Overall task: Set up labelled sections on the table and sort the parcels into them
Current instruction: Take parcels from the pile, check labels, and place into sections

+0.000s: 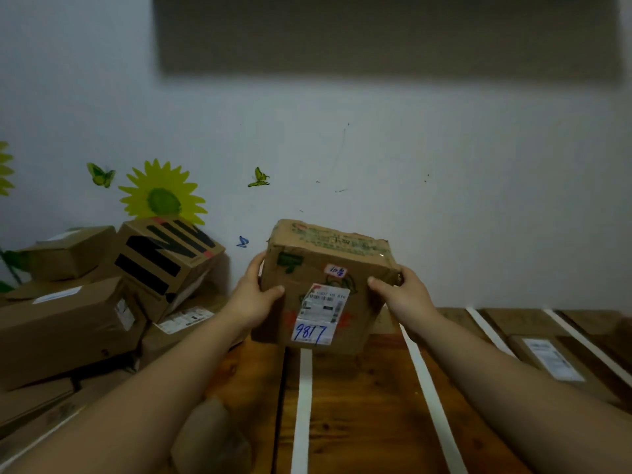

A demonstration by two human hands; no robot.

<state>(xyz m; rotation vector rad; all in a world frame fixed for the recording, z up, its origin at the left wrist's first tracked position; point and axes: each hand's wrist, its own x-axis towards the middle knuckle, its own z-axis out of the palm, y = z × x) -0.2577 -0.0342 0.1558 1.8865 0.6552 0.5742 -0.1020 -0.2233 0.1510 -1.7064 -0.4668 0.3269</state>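
Worn brown cardboard parcel marked 9817, gripped at both sides, left hand and right hand fingers curled round edges, above white-taped wooden table.

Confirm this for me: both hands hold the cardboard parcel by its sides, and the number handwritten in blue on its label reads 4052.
One thing is wrong: the blue handwritten number on the label reads 9817, not 4052, as the head view shows. The rest stands: the left hand and the right hand hold the cardboard parcel by its sides.
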